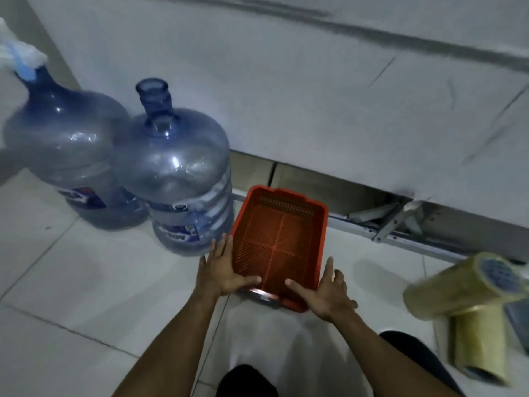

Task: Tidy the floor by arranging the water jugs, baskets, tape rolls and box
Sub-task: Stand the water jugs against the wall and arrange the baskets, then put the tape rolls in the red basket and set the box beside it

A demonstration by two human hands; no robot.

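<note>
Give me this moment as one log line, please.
step: placing red basket | left hand, right hand: on its sides | beside: water jug

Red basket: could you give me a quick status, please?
Left hand, right hand flat against red basket sides. Basket beside water jugs. Tape rolls lie right.

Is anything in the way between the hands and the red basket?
No. The left hand and right hand already touch the red basket at its near corners, with fingers straight along its sides. The nearer water jug stands just left of it.
</note>
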